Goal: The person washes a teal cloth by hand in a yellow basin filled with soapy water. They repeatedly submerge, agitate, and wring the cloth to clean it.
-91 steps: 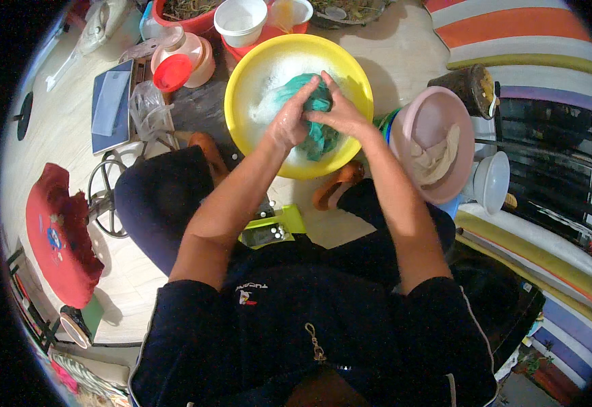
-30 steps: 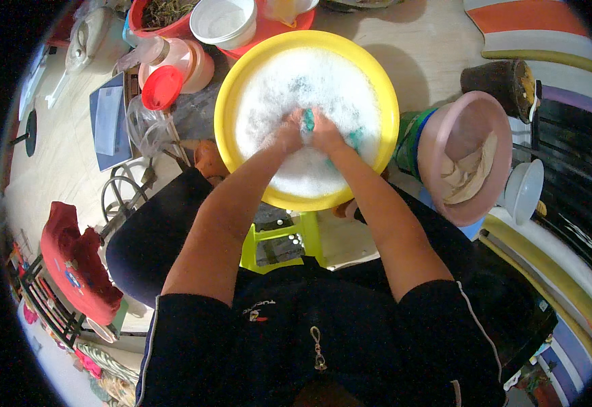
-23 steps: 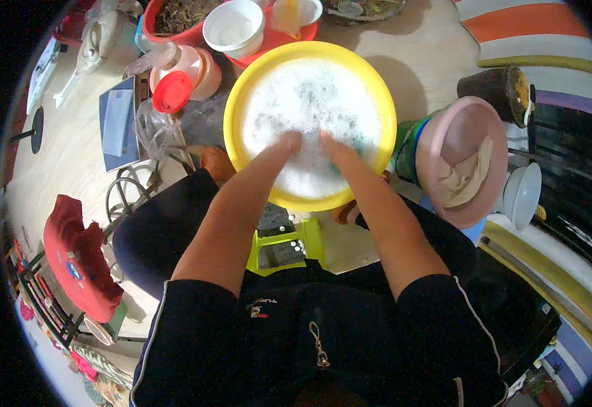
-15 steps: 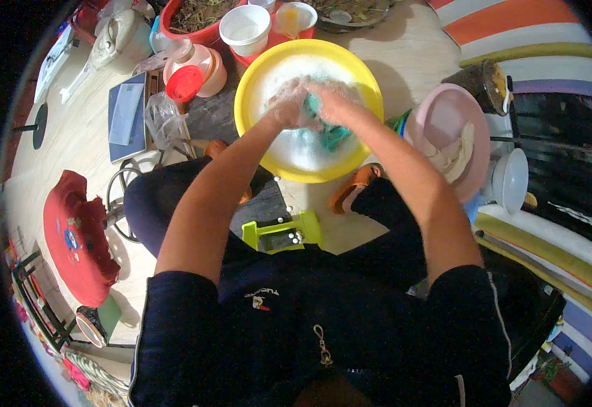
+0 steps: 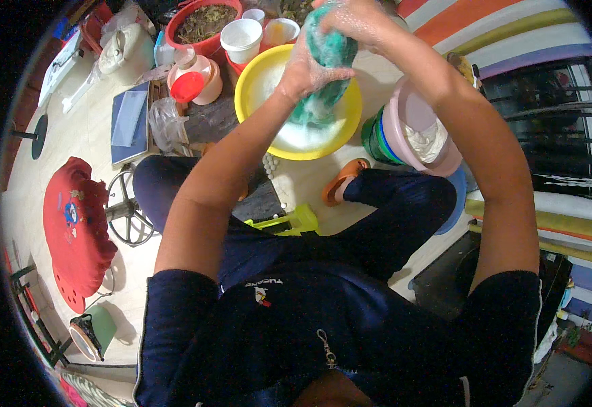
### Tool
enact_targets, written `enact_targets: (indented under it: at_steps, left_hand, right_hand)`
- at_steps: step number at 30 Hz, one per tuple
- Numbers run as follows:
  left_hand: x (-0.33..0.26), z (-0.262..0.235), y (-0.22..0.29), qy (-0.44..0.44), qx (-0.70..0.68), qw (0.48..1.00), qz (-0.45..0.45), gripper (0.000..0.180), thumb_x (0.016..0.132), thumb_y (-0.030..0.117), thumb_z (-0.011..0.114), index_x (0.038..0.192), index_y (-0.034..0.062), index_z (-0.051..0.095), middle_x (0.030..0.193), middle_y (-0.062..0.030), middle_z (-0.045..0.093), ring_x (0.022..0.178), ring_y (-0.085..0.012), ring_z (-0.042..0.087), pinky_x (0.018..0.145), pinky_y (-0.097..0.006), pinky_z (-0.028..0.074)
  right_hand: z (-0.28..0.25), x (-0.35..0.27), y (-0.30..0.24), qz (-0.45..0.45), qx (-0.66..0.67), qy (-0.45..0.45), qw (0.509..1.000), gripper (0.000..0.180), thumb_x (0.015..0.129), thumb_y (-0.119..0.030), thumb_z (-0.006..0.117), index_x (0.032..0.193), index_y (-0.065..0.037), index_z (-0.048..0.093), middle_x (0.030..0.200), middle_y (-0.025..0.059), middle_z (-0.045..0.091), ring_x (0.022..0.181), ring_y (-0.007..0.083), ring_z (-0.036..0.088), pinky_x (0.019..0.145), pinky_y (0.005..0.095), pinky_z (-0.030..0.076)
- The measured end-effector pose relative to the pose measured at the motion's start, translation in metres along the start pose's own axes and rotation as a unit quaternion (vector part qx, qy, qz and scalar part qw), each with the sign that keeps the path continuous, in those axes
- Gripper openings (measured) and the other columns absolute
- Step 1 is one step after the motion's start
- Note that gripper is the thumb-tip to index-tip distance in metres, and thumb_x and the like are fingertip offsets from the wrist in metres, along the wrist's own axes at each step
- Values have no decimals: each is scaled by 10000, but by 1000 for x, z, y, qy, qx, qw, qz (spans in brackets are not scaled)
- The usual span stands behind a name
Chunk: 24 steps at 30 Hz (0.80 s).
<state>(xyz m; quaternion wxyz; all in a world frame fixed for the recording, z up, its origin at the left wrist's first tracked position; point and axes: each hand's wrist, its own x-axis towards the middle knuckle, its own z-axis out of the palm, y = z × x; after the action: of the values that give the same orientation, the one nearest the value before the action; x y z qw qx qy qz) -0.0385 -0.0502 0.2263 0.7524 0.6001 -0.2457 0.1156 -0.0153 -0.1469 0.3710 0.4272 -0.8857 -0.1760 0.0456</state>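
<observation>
A wet green cloth (image 5: 336,51), streaked with white foam, hangs over a yellow basin (image 5: 302,155) that holds foamy white suds (image 5: 269,78). My left hand (image 5: 307,73) is wrapped round the middle of the cloth. Higher up, my right hand (image 5: 358,24) grips its top end near the upper edge of the view. Foam clings to both hands. The lower part of the cloth reaches down to the suds; whether its end dips in is hard to tell.
Right of the basin stands a pink basin (image 5: 408,102) with whitish cloth (image 5: 426,141) on a green bucket (image 5: 379,139). White tubs (image 5: 241,37), a red pot (image 5: 204,26) and a red-lidded jar (image 5: 201,85) stand far left. A lime-green stool (image 5: 299,220) lies near my legs.
Both hands have come up out of the suds, lifting the green cloth above the basin. My right hand has moved up and farther away, and the cloth is now stretched lengthwise between the hands.
</observation>
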Motion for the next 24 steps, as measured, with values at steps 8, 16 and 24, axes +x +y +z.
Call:
enact_targets:
  at_steps: [8, 16, 24]
  left_hand:
    - [-7, 1, -21, 107, 213, 971, -30, 674, 555, 288, 803, 1107, 60, 492, 1016, -134, 589, 935, -300, 566, 862, -375, 442]
    - [-19, -8, -13, 15, 414, 904, -108, 532, 633, 353, 715, 1057, 81, 543, 962, -155, 626, 912, -336, 584, 795, -403, 463]
    - [-22, -9, -25, 29, 356, 927, -111, 494, 661, 343, 690, 1063, 96, 545, 959, -166, 622, 924, -341, 583, 804, -396, 462]
  right_hand:
    - [22, -4, -11, 26, -5, 20, 999, 263, 525, -122, 672, 771, -33, 648, 810, 125, 623, 772, 244, 599, 691, 326, 474]
    - [12, 16, 20, -114, -128, -104, 980, 151, 560, -150, 674, 650, -29, 666, 709, 137, 628, 732, 251, 615, 687, 331, 476]
    - [-3, 7, 10, -31, -15, -91, 995, 122, 583, -98, 660, 660, -5, 642, 750, 100, 620, 718, 209, 598, 651, 326, 473]
